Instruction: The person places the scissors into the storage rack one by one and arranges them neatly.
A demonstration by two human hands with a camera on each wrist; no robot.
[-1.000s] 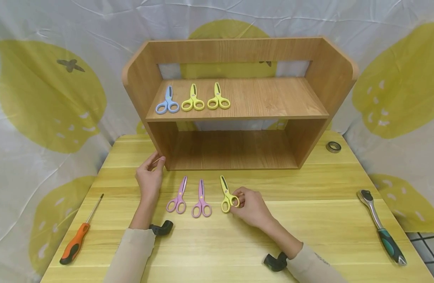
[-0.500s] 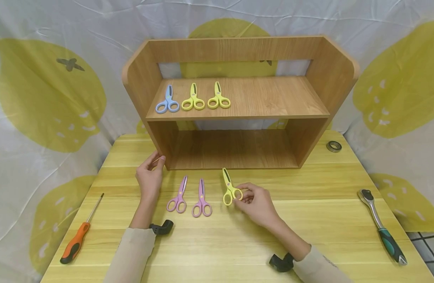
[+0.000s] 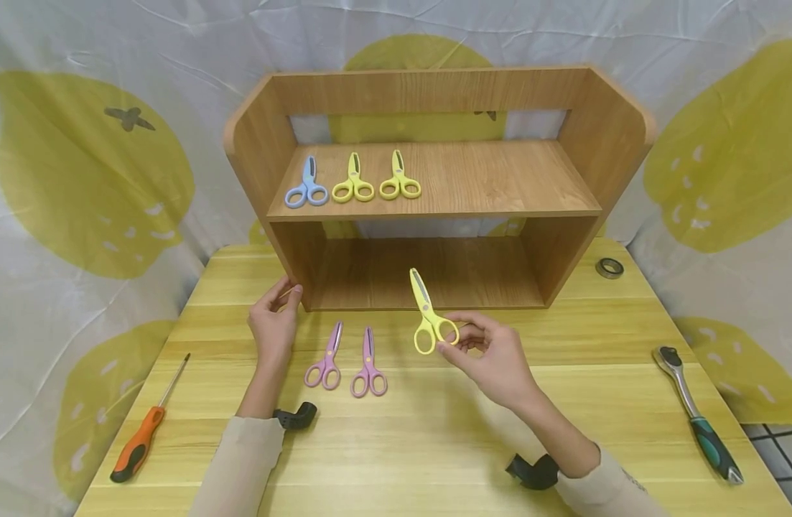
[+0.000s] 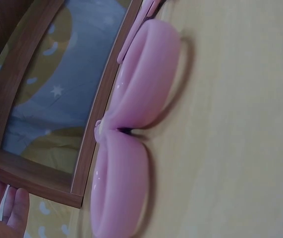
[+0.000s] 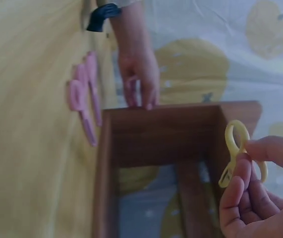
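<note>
Pinching yellow scissors [image 3: 429, 316], right hand [image 3: 492, 357], lifted

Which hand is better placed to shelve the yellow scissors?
Right. The right hand already pinches the yellow scissors off the table, in front of the shelf. The left hand rests at its corner.

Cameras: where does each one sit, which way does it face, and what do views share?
Head: above, facing the shelf; both hands and sleeves show.
Left wrist: low on the table, facing pink scissors; left hand fingertips show.
Right wrist: behind the right hand pinching yellow scissors.
Shared: shelf and pink scissors appear in all three.
</note>
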